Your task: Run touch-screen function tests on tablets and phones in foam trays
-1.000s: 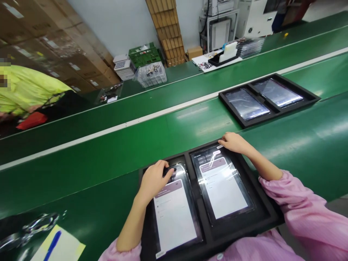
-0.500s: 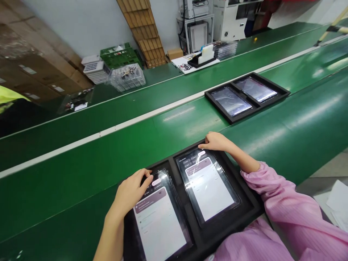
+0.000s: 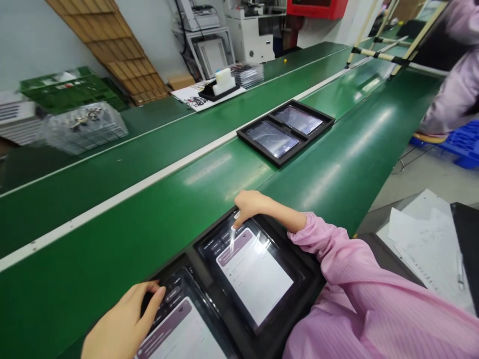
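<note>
A black two-compartment tray lies at the near edge of the green belt, one lit tablet in each compartment. At its far left edge my left hand curls its fingers over the rim, with the thumb above the top of the left tablet; part of that tablet is out of frame. My right hand has its fingers bent over the far rim. Its thumb reaches down onto the upper screen of the right tablet. Both screens show a purple panel above a pale page.
Farther along the belt lies a second black tray with two dark tablets. Papers and a pen lie at the right. A pole frame and another person's sleeve are beyond. Clear trays stand at the left.
The view has swung right, so the trays appear farther left. My right thumb has moved from the tablet's top edge down onto its screen. My left hand stays at the rim.
</note>
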`<action>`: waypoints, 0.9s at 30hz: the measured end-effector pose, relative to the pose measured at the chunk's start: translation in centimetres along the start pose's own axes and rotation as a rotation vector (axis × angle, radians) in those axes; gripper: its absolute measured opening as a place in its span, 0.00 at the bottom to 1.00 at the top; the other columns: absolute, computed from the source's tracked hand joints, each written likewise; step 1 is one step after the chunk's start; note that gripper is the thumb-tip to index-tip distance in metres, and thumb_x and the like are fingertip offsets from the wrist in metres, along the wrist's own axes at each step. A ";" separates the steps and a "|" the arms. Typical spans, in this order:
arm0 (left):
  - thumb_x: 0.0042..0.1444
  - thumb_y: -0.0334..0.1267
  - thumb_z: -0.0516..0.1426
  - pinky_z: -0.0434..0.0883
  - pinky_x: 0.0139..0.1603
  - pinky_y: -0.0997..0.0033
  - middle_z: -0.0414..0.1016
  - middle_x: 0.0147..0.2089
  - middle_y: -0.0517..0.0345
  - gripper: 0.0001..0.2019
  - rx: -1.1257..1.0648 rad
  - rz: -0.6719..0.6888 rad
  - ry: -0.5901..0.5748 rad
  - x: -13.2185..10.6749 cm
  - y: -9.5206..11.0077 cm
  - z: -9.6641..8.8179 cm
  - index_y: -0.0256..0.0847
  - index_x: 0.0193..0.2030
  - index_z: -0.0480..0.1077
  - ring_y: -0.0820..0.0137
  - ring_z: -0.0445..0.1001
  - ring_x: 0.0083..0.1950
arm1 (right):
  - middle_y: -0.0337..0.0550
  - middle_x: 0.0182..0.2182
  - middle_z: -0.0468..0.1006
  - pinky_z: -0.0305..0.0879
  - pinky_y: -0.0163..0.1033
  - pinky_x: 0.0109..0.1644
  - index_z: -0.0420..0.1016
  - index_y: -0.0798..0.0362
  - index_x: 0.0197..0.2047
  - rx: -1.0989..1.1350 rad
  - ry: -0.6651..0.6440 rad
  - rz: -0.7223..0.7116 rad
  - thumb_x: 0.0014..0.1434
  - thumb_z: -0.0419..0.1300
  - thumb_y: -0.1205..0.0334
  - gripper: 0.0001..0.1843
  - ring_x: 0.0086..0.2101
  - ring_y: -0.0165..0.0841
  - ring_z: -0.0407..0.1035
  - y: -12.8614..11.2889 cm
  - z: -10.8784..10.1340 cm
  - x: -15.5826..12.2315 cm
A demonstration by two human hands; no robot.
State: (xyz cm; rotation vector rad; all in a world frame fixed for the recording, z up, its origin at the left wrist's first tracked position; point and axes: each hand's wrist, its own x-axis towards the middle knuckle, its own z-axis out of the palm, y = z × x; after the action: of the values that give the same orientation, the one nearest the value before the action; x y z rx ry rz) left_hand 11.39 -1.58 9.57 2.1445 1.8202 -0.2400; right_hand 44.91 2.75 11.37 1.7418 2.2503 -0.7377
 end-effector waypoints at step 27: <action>0.66 0.40 0.50 0.71 0.42 0.66 0.80 0.47 0.58 0.13 0.105 0.093 0.136 -0.3 -0.1 1.9 0.46 0.40 0.76 0.62 0.79 0.43 | 0.48 0.40 0.74 0.66 0.39 0.47 0.76 0.56 0.41 -0.014 0.338 -0.059 0.64 0.62 0.70 0.03 0.44 0.41 0.70 3.0 5.3 -1.5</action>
State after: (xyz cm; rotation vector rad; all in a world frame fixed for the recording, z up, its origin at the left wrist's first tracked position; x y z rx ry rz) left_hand 11.41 -2.56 7.86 2.3631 1.8110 -0.1756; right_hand 47.39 -0.61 6.73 1.9238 2.5218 -0.4643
